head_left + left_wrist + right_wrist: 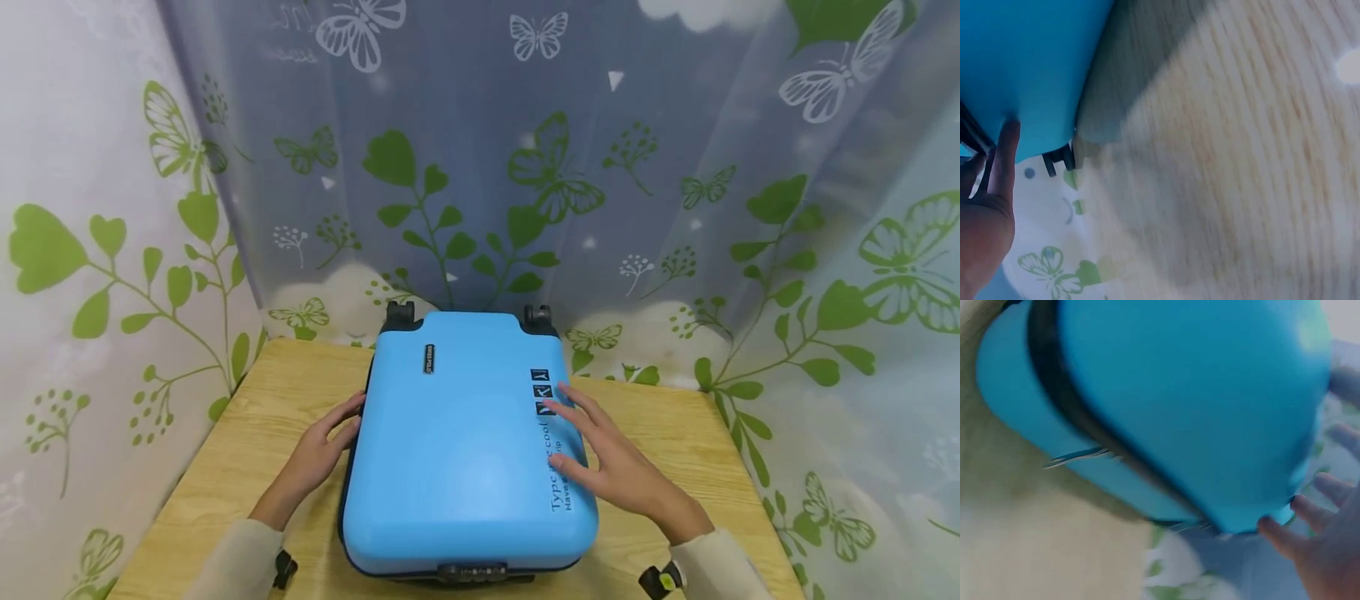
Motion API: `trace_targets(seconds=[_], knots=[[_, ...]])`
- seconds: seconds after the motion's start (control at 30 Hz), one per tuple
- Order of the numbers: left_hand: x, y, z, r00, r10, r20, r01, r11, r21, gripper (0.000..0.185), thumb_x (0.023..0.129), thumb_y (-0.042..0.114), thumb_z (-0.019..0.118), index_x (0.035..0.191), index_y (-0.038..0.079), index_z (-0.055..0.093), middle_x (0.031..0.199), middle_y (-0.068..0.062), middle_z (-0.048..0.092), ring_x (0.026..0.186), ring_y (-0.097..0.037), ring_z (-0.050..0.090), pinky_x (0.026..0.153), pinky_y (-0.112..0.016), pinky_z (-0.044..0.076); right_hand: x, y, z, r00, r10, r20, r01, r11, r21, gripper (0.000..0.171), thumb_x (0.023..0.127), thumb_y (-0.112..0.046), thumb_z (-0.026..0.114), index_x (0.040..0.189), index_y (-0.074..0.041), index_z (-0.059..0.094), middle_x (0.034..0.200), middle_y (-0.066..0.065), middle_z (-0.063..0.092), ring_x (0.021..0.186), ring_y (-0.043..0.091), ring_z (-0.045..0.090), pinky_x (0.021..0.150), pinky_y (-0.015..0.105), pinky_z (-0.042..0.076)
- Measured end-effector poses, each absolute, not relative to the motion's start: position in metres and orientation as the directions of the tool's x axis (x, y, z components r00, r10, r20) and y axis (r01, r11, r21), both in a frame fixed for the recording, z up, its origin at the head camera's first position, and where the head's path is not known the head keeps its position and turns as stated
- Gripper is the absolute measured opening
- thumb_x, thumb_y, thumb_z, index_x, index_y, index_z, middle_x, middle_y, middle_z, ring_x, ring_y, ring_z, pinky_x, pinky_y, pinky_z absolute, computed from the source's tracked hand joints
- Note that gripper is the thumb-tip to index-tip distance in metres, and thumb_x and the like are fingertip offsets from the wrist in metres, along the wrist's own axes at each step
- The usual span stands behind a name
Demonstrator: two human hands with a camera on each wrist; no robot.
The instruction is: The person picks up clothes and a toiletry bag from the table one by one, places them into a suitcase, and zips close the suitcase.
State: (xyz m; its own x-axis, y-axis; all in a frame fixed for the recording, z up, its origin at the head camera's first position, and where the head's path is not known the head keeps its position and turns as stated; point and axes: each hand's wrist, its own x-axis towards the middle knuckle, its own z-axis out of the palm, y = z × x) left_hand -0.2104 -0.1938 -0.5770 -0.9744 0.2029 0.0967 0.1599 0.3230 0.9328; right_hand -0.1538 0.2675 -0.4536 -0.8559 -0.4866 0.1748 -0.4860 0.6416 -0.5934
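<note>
A light blue hard-shell suitcase [450, 442] lies flat on the table, its wheel end away from me and its combination lock [472, 572] at the near edge. My left hand [318, 454] touches its left side; in the left wrist view a straight finger [1005, 159] rests against the blue shell. Over the right edge my right hand [626, 471] spreads its fingers, near the black printed lettering. The right wrist view, somewhat blurred, shows those fingers [1285, 537] spread beside the shell. A dark zipper seam [1116, 450] runs round the case, and a zipper pull [1075, 457] sticks out from it.
Two black wheels [400, 315] point toward the curtain [480, 167], which is printed with leaves and butterflies and closes off the back and sides. Light wood of the table [667, 425] shows on both sides of the suitcase.
</note>
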Motion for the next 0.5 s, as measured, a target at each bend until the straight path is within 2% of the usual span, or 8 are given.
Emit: trace_targets(seconds=[0.03,0.13,0.23,0.3,0.37,0.43,0.5], knots=[[-0.210,-0.193,-0.576,-0.976,0.200,0.090,0.152,0.324,0.934,0.053,0.119,0.033,0.048,0.166,0.009,0.046,0.175,-0.013,0.040,0.159,-0.040,0.041,0.115,-0.034,0.051,-0.155,0.272,-0.459,-0.868,-0.465,0.175,-0.458,0.613,-0.643,0.072,0.107,-0.028,0.072,0.170,-0.028,0.038,0.182,0.012,0.019,0.165,0.048,0.022,0.119,0.078,0.037],[-0.209,-0.190,-0.575,-0.977,0.203,0.068,0.131,0.319,0.939,0.058,0.120,0.042,0.040,0.169,0.009,0.041,0.176,-0.013,0.037,0.164,-0.037,0.033,0.122,-0.022,0.037,-0.158,0.282,-0.478,-0.895,-0.411,0.176,-0.382,0.498,-0.779,0.080,0.108,-0.019,0.068,0.175,-0.025,0.024,0.183,0.017,0.010,0.165,0.055,0.016,0.120,0.080,0.033],[-0.207,-0.189,-0.574,-0.972,0.228,0.053,0.120,0.293,0.949,0.062,0.121,0.043,0.033,0.171,0.005,0.034,0.178,-0.016,0.032,0.166,-0.039,0.027,0.118,-0.010,0.029,-0.158,0.285,-0.497,-0.927,-0.352,0.129,-0.269,0.383,-0.884,0.080,0.112,-0.019,0.057,0.177,-0.024,0.011,0.184,0.018,0.003,0.164,0.059,0.012,0.120,0.083,0.028],[-0.206,-0.189,-0.574,-0.966,0.253,0.053,0.124,0.274,0.954,0.063,0.122,0.042,0.028,0.172,0.004,0.030,0.179,-0.018,0.027,0.166,-0.040,0.024,0.124,-0.019,0.029,-0.158,0.285,-0.510,-0.945,-0.318,0.076,-0.183,0.322,-0.929,0.078,0.115,-0.023,0.049,0.177,-0.026,0.004,0.184,0.017,0.000,0.165,0.059,0.008,0.122,0.084,0.022],[-0.205,-0.189,-0.573,-0.959,0.278,0.054,0.130,0.262,0.956,0.064,0.122,0.042,0.025,0.173,0.005,0.026,0.181,-0.018,0.023,0.167,-0.042,0.021,0.131,-0.038,0.027,-0.158,0.283,-0.521,-0.955,-0.295,0.007,-0.089,0.266,-0.960,0.075,0.116,-0.029,0.042,0.177,-0.030,-0.002,0.184,0.015,-0.004,0.167,0.055,0.002,0.124,0.084,0.014],[-0.204,-0.188,-0.573,-0.951,0.305,0.057,0.134,0.240,0.962,0.064,0.122,0.042,0.022,0.174,0.005,0.021,0.182,-0.018,0.019,0.168,-0.043,0.017,0.132,-0.057,0.021,-0.157,0.279,-0.528,-0.955,-0.292,-0.046,-0.022,0.224,-0.974,0.072,0.117,-0.035,0.036,0.176,-0.032,-0.005,0.185,0.013,-0.007,0.169,0.050,-0.006,0.127,0.081,0.007],[-0.203,-0.186,-0.571,-0.937,0.344,0.054,0.133,0.210,0.969,0.064,0.121,0.041,0.018,0.176,0.007,0.014,0.183,-0.017,0.011,0.169,-0.044,0.010,0.131,-0.069,0.013,-0.156,0.275,-0.531,-0.953,-0.295,-0.068,0.008,0.201,-0.980,0.070,0.118,-0.038,0.031,0.176,-0.031,-0.006,0.185,0.011,-0.010,0.169,0.046,-0.012,0.128,0.080,0.001]])
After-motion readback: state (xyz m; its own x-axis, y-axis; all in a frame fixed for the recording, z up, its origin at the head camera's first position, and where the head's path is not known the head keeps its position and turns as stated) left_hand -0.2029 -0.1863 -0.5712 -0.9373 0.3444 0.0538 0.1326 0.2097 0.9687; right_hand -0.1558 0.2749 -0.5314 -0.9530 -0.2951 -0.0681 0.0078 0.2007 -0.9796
